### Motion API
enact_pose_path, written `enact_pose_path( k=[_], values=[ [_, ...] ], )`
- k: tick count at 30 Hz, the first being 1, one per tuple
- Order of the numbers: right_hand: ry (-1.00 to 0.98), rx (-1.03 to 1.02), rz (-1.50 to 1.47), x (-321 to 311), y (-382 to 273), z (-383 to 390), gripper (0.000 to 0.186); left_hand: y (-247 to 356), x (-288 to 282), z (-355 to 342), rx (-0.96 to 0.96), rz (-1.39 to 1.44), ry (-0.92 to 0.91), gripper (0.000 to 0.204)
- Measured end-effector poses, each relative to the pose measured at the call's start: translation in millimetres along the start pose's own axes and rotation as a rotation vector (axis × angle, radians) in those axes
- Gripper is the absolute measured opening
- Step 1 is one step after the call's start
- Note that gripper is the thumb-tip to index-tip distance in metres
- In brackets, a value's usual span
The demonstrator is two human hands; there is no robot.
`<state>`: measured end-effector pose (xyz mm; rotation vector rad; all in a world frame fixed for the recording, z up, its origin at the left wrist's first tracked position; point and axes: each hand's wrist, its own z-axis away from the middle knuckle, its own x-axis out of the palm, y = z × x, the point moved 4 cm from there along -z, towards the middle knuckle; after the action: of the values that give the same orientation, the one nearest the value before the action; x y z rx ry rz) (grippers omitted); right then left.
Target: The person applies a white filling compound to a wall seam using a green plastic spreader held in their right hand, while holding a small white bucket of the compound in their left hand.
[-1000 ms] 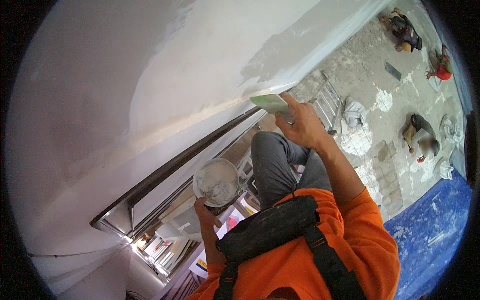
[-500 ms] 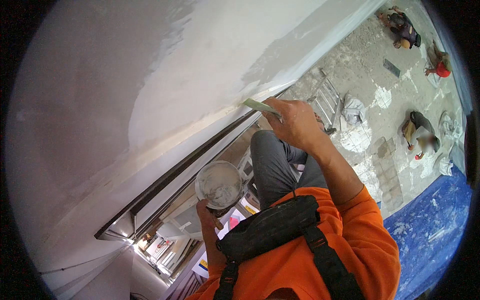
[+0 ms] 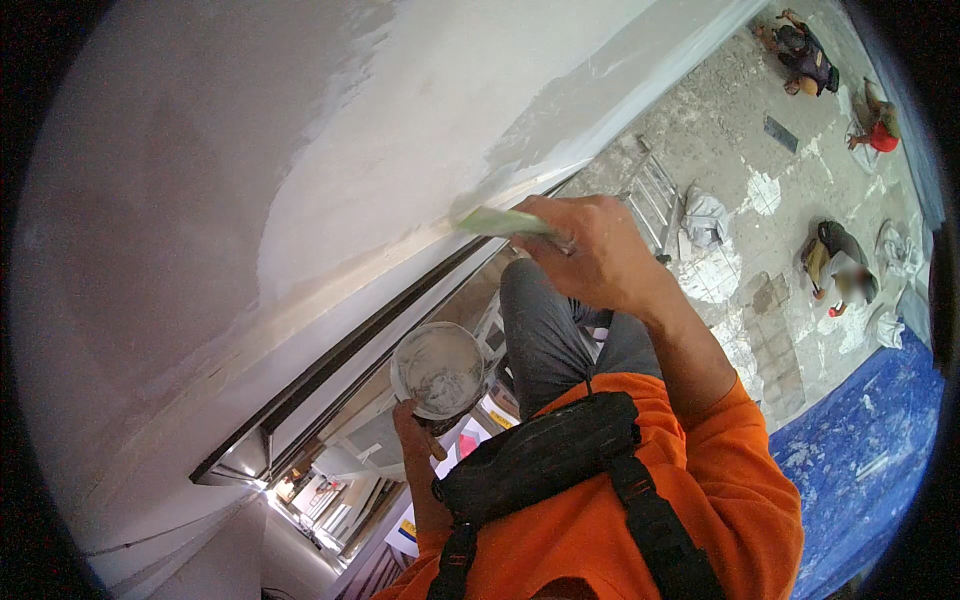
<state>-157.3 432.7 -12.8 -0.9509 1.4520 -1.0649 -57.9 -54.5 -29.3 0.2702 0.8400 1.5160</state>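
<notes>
My right hand [image 3: 590, 252] is closed around a putty knife [image 3: 492, 222] with a pale green, flat blade, slightly blurred by motion. The blade's tip meets the plastered wall [image 3: 370, 150] just above its lower edge. Below and to the left, my left hand [image 3: 416, 432] grips a round pail [image 3: 399, 372] by its lower side. Whitish filler [image 3: 440, 368] coats the inside of the pail. The wall carries patches of light and darker grey plaster.
A dark metal rail [image 3: 345, 365] runs along the wall's lower edge. Far below on the right, a ladder [image 3: 654, 205], white sacks [image 3: 706, 218] and a blue sheet [image 3: 850, 450] lie on the splattered floor. Three people [image 3: 845, 262] are down there.
My right hand has shifted slightly left, carrying the putty knife along the wall's lower edge; more of its blade's flat side shows. The left hand and pail have stayed in place.
</notes>
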Motion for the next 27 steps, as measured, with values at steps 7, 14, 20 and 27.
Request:
enact_pose_path(
  k=[7, 14, 20, 27],
  values=[
    [-0.01, 0.161, 0.177, 14.6, 14.4, 3.5, 0.017, -43.3, -61.4, -32.9, 0.02, -0.038, 0.087, 0.07],
    [-0.018, 0.034, 0.179, 13.5, -13.0, 5.1, 0.018, 7.4, 19.0, 11.1, -0.126, 0.047, -0.081, 0.071],
    [-0.004, 0.096, -0.075, -11.0, -4.8, 16.4, 0.026, 11.7, 24.8, 13.5, -0.123, 0.051, -0.092, 0.07],
    [0.142, 0.078, -0.111, 17.2, 25.4, 23.4, 0.03, -15.9, -24.9, -16.7, -0.026, 0.004, 0.004, 0.068]
  ],
)
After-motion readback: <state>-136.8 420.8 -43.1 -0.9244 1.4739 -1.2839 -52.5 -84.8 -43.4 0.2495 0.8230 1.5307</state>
